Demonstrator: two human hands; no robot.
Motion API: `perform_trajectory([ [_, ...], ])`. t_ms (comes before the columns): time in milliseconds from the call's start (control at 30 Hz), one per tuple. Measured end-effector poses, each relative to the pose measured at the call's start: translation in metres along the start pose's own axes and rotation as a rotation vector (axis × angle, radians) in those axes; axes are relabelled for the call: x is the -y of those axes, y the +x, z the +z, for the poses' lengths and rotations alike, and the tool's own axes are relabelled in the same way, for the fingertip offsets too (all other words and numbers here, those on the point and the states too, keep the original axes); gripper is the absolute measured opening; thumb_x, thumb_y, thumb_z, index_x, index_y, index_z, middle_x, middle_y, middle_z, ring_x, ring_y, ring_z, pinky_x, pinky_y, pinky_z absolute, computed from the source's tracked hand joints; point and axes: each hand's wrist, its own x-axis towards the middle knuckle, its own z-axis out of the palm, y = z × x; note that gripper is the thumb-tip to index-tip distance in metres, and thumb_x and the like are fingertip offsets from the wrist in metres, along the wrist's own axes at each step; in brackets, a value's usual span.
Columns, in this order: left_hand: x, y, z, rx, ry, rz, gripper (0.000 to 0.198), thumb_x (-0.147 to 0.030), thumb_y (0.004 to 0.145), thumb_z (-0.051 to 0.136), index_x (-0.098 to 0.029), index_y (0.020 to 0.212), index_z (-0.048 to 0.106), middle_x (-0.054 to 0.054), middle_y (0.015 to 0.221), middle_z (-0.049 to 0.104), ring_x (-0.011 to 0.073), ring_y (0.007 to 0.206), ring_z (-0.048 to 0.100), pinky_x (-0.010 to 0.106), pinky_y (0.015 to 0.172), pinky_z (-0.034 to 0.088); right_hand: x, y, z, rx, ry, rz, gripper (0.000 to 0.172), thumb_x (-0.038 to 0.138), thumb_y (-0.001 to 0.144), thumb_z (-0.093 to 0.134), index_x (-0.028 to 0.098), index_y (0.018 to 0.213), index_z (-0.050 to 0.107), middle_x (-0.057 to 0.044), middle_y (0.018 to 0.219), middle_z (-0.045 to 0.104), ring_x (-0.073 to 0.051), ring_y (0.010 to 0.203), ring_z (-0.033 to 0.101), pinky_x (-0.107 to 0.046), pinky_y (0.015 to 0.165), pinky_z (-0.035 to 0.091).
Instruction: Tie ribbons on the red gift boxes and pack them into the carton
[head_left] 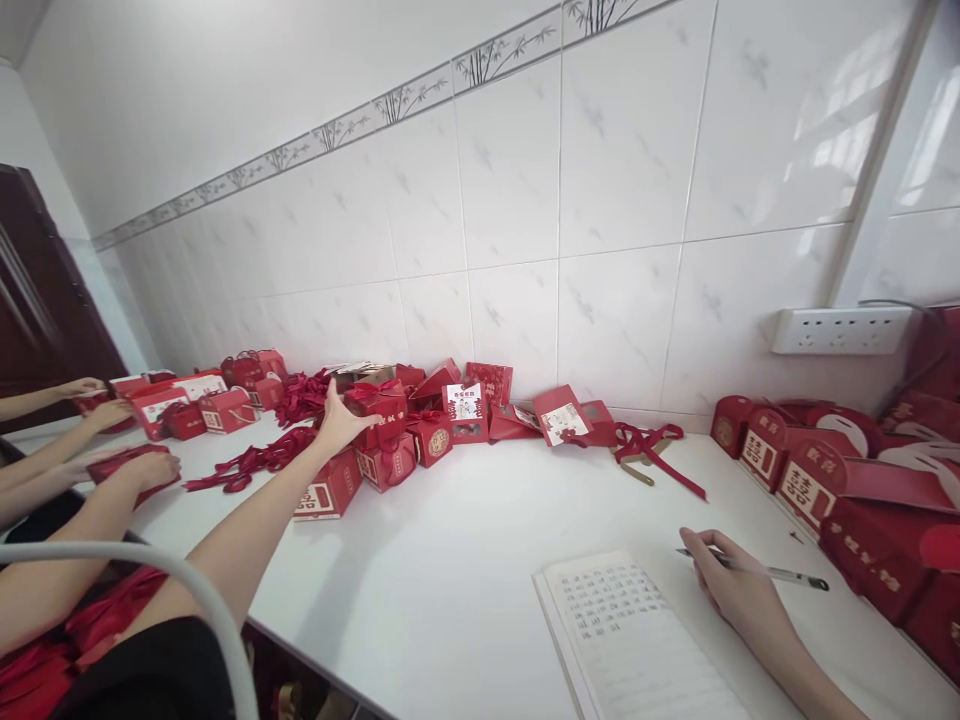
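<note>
My left hand (346,422) reaches far out to the left side of the table. Its fingers are on a small red gift box (385,418) with gold lettering, above other red boxes; part of the grip is hidden behind the box. Just in front stands a larger red box (330,487) with a cream label. Between the fingers of my right hand (731,578) is a pen (787,577), its tip pointing left. An open notebook (652,650) with rows of handwriting lies left of that hand.
Other people's hands (150,465) handle red boxes at the left. Dark red ribbons (251,458) lie near them. Along the tiled wall are red cards (562,415) and a loose ribbon (652,445). Red boxes (802,480) line the right edge. A white curved tube (187,585) crosses the lower left.
</note>
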Motion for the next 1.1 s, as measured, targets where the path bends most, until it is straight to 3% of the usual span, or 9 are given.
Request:
perform_trajectory([
  [133, -0.034, -0.051, -0.007, 0.203, -0.054, 0.187, 0.119, -0.038, 0.056, 0.078, -0.018, 0.146, 0.003, 0.018, 0.142, 0.031, 0.0311, 0.132, 0.035, 0.046, 0.107, 0.035, 0.011, -0.007, -0.001, 0.045, 0.062, 0.046, 0.052, 0.068, 0.063, 0.054, 0.019, 0.078, 0.055, 0.002, 0.046, 0.050, -0.013, 0.033, 0.039, -0.022, 0.033, 0.027],
  [333, -0.064, -0.180, -0.018, 0.533, -0.236, 0.381, 0.118, -0.036, 0.057, 0.079, -0.029, 0.145, 0.001, 0.015, 0.140, 0.034, 0.0311, 0.131, 0.038, 0.048, 0.105, 0.038, 0.018, -0.016, -0.005, 0.086, 0.059, -0.024, 0.051, 0.065, 0.070, 0.050, 0.016, 0.078, 0.058, 0.000, 0.046, 0.051, -0.012, 0.033, 0.043, -0.021, 0.031, 0.030],
  [400, -0.067, -0.221, -0.019, 0.679, -0.299, 0.382, 0.117, -0.037, 0.059, 0.079, -0.030, 0.145, 0.000, 0.015, 0.140, 0.033, 0.0310, 0.131, 0.037, 0.049, 0.105, 0.038, 0.021, -0.021, -0.008, 0.063, 0.018, -0.113, 0.045, 0.061, 0.074, 0.050, 0.016, 0.076, 0.057, 0.000, 0.049, 0.053, -0.011, 0.036, 0.045, -0.020, 0.034, 0.034],
  [500, -0.069, -0.263, -0.016, 0.879, -0.337, 0.231, 0.111, -0.040, 0.062, 0.077, -0.029, 0.145, 0.004, 0.017, 0.144, 0.027, 0.0321, 0.134, 0.033, 0.050, 0.106, 0.037, 0.034, -0.037, -0.010, -0.038, -0.006, -0.282, 0.041, 0.058, 0.076, 0.055, 0.017, 0.077, 0.055, -0.002, 0.059, 0.058, -0.011, 0.040, 0.048, -0.022, 0.038, 0.040],
  [600, -0.074, -0.278, -0.015, 0.952, -0.345, 0.151, 0.113, -0.043, 0.063, 0.076, -0.026, 0.145, 0.001, 0.018, 0.148, 0.018, 0.0336, 0.138, 0.024, 0.054, 0.109, 0.029, 0.055, -0.069, -0.004, -0.069, 0.043, -0.481, 0.037, 0.054, 0.078, 0.058, 0.018, 0.085, 0.053, -0.005, 0.076, 0.063, -0.017, 0.057, 0.060, -0.028, 0.048, 0.051],
  [700, -0.081, -0.276, -0.021, 0.979, -0.382, 0.262, 0.109, -0.041, 0.067, 0.072, -0.022, 0.145, -0.001, 0.019, 0.151, 0.013, 0.0339, 0.141, 0.014, 0.054, 0.112, 0.020, 0.079, -0.115, 0.009, 0.100, -0.013, -0.802, 0.020, 0.038, 0.086, 0.058, 0.020, 0.092, 0.056, -0.008, 0.093, 0.064, -0.021, 0.082, 0.063, -0.035, 0.072, 0.054],
  [833, -0.094, -0.268, -0.034, 0.821, -0.447, 0.400, 0.076, -0.030, 0.077, 0.056, -0.021, 0.142, 0.018, 0.015, 0.149, 0.021, 0.0298, 0.139, 0.021, 0.049, 0.109, 0.032, 0.107, -0.164, 0.035, 0.315, -0.012, -1.183, 0.014, 0.016, 0.090, 0.054, 0.021, 0.104, 0.053, -0.008, 0.100, 0.063, -0.023, 0.101, 0.057, -0.039, 0.086, 0.049],
  [967, -0.101, -0.264, -0.039, 0.679, -0.358, 0.458, 0.036, -0.015, 0.076, 0.051, -0.021, 0.112, 0.052, 0.010, 0.126, 0.051, 0.0250, 0.127, 0.041, 0.046, 0.106, 0.036, 0.118, -0.179, 0.058, 0.349, -0.206, -1.290, 0.015, 0.010, 0.091, 0.046, 0.016, 0.103, 0.052, -0.009, 0.093, 0.062, -0.024, 0.087, 0.057, -0.039, 0.074, 0.048],
  [1100, -0.103, -0.261, -0.038, 0.643, -0.352, 0.422, 0.019, -0.012, 0.077, 0.047, -0.019, 0.090, 0.059, 0.007, 0.108, 0.060, 0.0203, 0.110, 0.055, 0.040, 0.098, 0.044, 0.110, -0.180, 0.065, 0.180, -0.264, -1.287, 0.015, 0.008, 0.091, 0.042, 0.016, 0.092, 0.055, -0.004, 0.071, 0.055, -0.019, 0.064, 0.050, -0.033, 0.058, 0.041],
])
